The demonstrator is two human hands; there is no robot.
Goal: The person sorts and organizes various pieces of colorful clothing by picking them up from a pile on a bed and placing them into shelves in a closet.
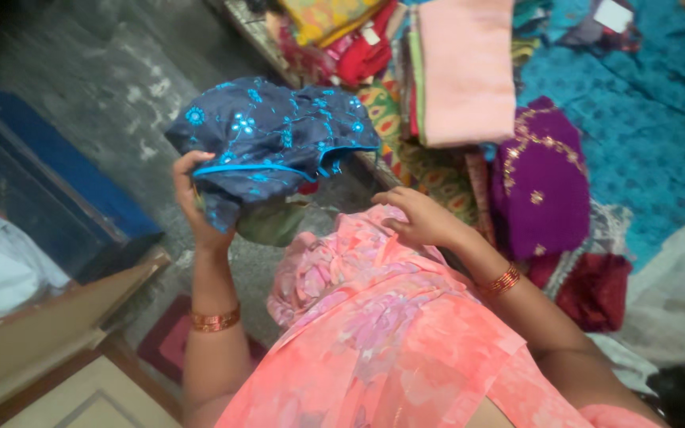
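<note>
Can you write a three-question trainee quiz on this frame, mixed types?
1. True or false: the left hand holds the navy embroidered fabric garment with turquoise piping.
2. The right hand rests on: A) the purple sequinned cloth, B) the pink-orange floral draped fabric, C) the folded pale pink cloth.
3. What does each wrist wear?

Key
1. True.
2. B.
3. Gold-coloured bangles, left and right.
</note>
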